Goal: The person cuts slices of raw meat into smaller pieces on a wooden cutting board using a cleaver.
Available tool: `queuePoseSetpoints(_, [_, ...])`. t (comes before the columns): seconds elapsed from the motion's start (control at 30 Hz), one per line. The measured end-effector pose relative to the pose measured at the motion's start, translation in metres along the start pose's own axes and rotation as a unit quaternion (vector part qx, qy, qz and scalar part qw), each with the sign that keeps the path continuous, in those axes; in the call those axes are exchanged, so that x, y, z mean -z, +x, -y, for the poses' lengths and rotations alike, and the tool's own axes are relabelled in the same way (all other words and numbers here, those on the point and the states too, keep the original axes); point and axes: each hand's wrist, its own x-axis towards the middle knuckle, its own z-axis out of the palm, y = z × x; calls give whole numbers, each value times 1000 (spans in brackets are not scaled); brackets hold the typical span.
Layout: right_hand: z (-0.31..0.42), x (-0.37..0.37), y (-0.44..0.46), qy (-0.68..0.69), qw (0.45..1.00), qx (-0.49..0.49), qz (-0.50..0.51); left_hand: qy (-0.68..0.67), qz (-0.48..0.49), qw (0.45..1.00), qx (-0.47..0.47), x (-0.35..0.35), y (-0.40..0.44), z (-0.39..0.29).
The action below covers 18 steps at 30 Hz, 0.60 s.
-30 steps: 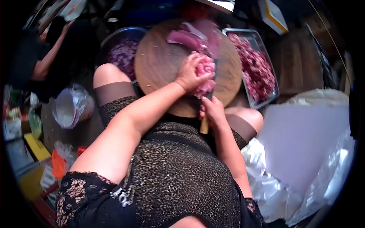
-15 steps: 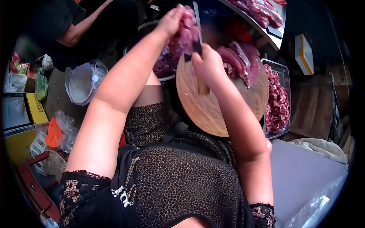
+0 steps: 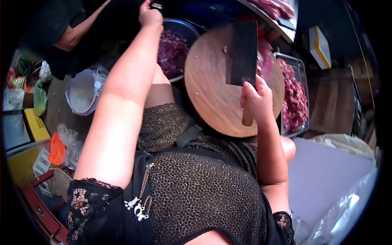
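My right hand (image 3: 257, 100) grips the wooden handle of a cleaver (image 3: 241, 53), its broad dark blade pointing away from me above the round wooden chopping board (image 3: 210, 92). Behind the blade, pieces of raw meat (image 3: 265, 61) lie on the far right of the board, partly hidden. My left hand (image 3: 151, 17) is at the top edge of the view, beyond the metal bowl (image 3: 185, 27). Its fingers are mostly out of sight, and I cannot see anything in them. Chopped dark-red meat (image 3: 173, 53) fills the bowl's bottom.
Right of the board stands a metal tray (image 3: 307, 108) of diced meat (image 3: 293, 98). More raw meat (image 3: 277, 8) lies on a raised surface at the top. A lined bucket (image 3: 83, 92) stands at left, and another person's arm (image 3: 79, 32) shows at upper left.
The meat pieces held between my left hand and the cleaver are gone from them. My left hand has moved up and left; the cleaver has swung right over the board.
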Motion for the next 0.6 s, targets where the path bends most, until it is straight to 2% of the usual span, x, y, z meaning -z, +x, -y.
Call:
queuePoseSetpoints(0.07, [-12,36,-27,5,998,-30,-48,3,21,998,-52,2,9,8])
queuePoseSetpoints(0.1, [-24,59,-36,17,998,-18,-56,-6,40,999,-22,4,9,4])
queuePoseSetpoints(0.17, [-25,94,-56,8,996,-3,-93,86,26,993,-82,0,-19,-28])
queuePoseSetpoints(0.2, [-31,114,-62,38,995,7,-93,103,19,992,-74,0,-23,-34])
queuePoseSetpoints(0.23, [-34,130,-68,67,993,17,-92,120,11,991,-65,2,-28,-40])
queuePoseSetpoints(0.3, [-40,152,-74,124,986,20,-107,212,-31,969,-125,6,-11,-18])
queuePoseSetpoints(0.37, [-53,174,-62,120,988,-3,-94,216,-84,967,-103,5,-15,-19])
queuePoseSetpoints(0.43, [-57,184,-43,96,991,-23,-94,175,-39,979,-96,-2,-29,-27])
queuePoseSetpoints(0.47, [-61,189,-32,65,993,-48,-91,211,17,973,-97,-7,-47,-33])
queuePoseSetpoints(0.5, [-71,190,-19,95,989,-54,-99,216,101,962,-135,-15,-52,-15])
queuePoseSetpoints(0.57, [-95,189,6,197,971,-70,-119,184,301,935,-46,-39,-128,-50])
queuePoseSetpoints(0.6, [-104,188,14,231,962,-82,-118,174,370,911,-50,-51,-154,-42])
